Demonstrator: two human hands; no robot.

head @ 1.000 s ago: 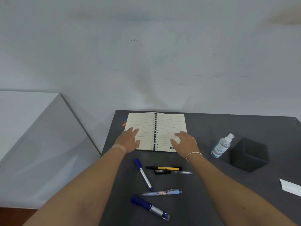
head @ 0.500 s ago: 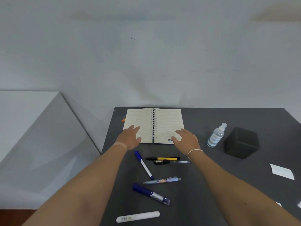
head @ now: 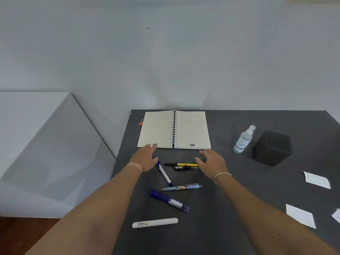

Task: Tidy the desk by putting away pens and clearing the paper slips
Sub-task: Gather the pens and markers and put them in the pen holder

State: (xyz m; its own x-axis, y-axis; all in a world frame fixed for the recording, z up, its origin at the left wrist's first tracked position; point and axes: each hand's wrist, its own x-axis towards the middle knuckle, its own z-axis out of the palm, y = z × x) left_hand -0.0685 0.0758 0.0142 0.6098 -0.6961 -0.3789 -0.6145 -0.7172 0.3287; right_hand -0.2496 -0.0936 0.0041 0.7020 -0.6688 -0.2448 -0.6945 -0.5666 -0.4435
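Several pens lie on the dark desk (head: 230, 227): a blue-and-white pen (head: 164, 173), a yellow-and-black pen (head: 181, 164), a clear black pen (head: 184, 168), a patterned light-blue pen (head: 182, 187), a dark blue marker (head: 169, 200) and a white pen (head: 155, 222). Three white paper slips (head: 316, 180) (head: 300, 215) (head: 337, 215) lie at the right. My left hand (head: 145, 158) hovers open over the blue-and-white pen's cap end. My right hand (head: 212, 162) is open, covering the right ends of the yellow and clear pens. Neither hand holds anything.
An open spiral notebook (head: 173, 129) lies at the desk's far edge. A small spray bottle (head: 243, 139) and a black square holder (head: 272, 148) stand at the right. A white cabinet (head: 42, 144) stands left of the desk. The wall is right behind.
Both hands have drawn back off the notebook pages toward me and now sit over the pens. The view has tipped down, showing the white pen and more paper slips.
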